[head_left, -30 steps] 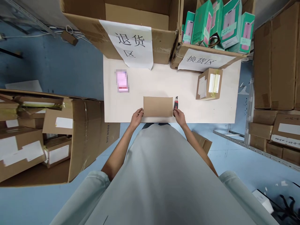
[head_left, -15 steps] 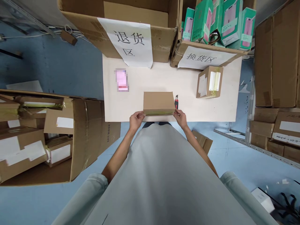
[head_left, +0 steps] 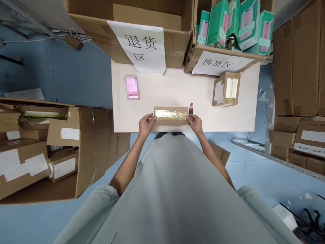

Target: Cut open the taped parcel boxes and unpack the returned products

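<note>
A small brown cardboard box (head_left: 171,115) stands on the white table (head_left: 162,91) near its front edge, with a narrow face sealed in yellowish tape turned up. My left hand (head_left: 146,124) grips its left end. My right hand (head_left: 195,122) grips its right end. A red and black utility knife (head_left: 191,109) lies just right of the box, beside my right hand.
A pink item (head_left: 132,87) lies at the table's left. A taped small box (head_left: 226,88) stands at the right. Two big labelled cartons (head_left: 142,30) line the back, the right one (head_left: 223,51) holding green packages. Stacked cartons (head_left: 38,145) flank the table on both sides.
Both hands have rolled the box toward me: its broad plain face was up, then tilted, and now the taped narrow face is up.
</note>
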The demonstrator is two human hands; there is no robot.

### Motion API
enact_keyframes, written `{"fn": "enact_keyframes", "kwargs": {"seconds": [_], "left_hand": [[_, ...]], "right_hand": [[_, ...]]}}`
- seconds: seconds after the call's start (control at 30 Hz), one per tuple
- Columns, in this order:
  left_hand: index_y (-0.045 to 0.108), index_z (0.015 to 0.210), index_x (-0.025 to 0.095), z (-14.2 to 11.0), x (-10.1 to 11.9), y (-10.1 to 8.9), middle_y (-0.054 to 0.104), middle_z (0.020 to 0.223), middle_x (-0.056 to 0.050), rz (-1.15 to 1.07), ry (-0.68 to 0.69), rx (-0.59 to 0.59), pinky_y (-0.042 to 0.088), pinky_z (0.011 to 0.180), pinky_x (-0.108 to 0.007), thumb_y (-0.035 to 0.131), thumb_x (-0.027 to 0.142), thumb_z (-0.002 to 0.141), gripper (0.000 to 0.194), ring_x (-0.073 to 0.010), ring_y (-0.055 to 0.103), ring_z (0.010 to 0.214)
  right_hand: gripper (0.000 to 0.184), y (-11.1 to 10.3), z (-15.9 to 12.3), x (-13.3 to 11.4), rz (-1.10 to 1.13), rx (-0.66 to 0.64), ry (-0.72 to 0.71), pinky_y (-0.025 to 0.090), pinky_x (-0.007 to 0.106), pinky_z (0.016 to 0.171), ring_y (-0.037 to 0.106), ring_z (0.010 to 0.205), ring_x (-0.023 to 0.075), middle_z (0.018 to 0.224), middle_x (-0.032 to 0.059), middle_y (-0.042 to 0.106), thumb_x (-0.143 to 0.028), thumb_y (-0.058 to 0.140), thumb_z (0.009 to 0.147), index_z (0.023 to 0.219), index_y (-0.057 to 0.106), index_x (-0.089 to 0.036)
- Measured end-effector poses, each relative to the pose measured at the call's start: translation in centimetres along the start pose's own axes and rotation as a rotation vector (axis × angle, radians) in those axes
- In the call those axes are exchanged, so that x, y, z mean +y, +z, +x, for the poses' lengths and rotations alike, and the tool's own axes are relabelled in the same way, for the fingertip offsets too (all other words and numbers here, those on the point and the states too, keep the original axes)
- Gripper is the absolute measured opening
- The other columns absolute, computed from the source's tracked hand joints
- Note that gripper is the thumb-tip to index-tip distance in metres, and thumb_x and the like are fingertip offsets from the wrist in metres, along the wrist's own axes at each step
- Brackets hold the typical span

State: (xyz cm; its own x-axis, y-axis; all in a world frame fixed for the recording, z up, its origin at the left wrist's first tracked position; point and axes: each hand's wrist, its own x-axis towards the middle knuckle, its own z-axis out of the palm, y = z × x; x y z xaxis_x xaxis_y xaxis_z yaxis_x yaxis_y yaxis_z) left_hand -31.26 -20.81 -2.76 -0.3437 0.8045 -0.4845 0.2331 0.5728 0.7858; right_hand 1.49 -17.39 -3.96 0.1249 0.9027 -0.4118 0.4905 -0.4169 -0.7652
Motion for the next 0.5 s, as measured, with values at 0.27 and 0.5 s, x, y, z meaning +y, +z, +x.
{"fn": "enact_keyframes", "kwargs": {"seconds": [0.27, 0.5], "left_hand": [[0.084, 0.120, 0.018, -1.3, -0.6, -0.4, 0.085, 0.135, -0.017, 0.024, -0.025, -0.015, 0.062, 0.117, -0.049, 0.073, 0.042, 0.100, 0.033, -0.0333, 0.081, 0.125], [0.085, 0.123, 0.020, -3.6, 2.4, 1.3, 0.084, 0.132, -0.013, 0.058, 0.154, -0.037, 0.065, 0.115, -0.047, 0.068, 0.046, 0.105, 0.036, -0.0305, 0.081, 0.122]], "right_hand": [[0.058, 0.6, -1.5, 0.9, 0.052, 0.030, 0.010, 0.067, 0.051, 0.109, 0.083, 0.115, 0.0330, 0.127, 0.0182, 0.085, -0.072, 0.078, 0.093, 0.118, 0.083, -0.020], [0.065, -0.1, -0.6, 2.4, 0.103, 0.054, -0.009, 0.065, 0.053, 0.112, 0.081, 0.115, 0.0334, 0.126, 0.0186, 0.086, -0.079, 0.072, 0.092, 0.116, 0.082, -0.019]]}}
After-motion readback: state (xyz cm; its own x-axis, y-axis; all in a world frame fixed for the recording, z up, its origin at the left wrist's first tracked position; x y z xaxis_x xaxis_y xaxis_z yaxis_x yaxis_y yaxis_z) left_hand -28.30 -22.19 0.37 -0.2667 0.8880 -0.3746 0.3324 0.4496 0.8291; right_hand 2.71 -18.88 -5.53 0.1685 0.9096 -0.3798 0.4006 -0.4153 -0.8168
